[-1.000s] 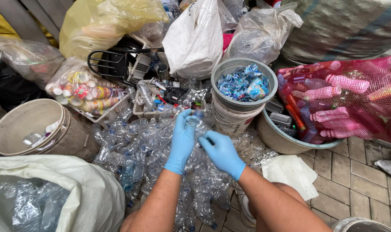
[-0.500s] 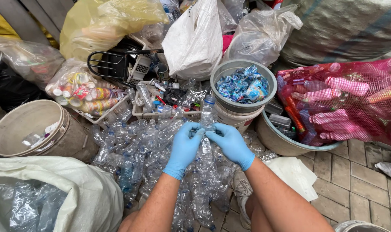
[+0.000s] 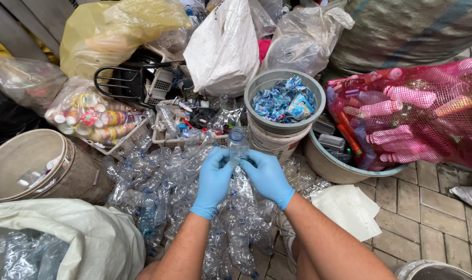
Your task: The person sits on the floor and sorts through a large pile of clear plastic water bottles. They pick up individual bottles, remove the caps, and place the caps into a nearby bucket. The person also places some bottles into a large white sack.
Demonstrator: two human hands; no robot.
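Change since half a second ago: both hands raised slightly, now lifting a clear plastic bottle point(image 3: 237, 147) with blue cap upright between them, above the pile of crushed clear bottles point(image 3: 158, 192). Left hand point(image 3: 213, 181), blue-gloved: forearm reaching up from below, fingers curled against the bottle's left side. Right hand point(image 3: 268, 177), blue-gloved: fingers pinching the bottle's right side. Grey bucket of blue wrappers point(image 3: 286, 98) just behind; tan bucket point(image 3: 26, 166) at far left.
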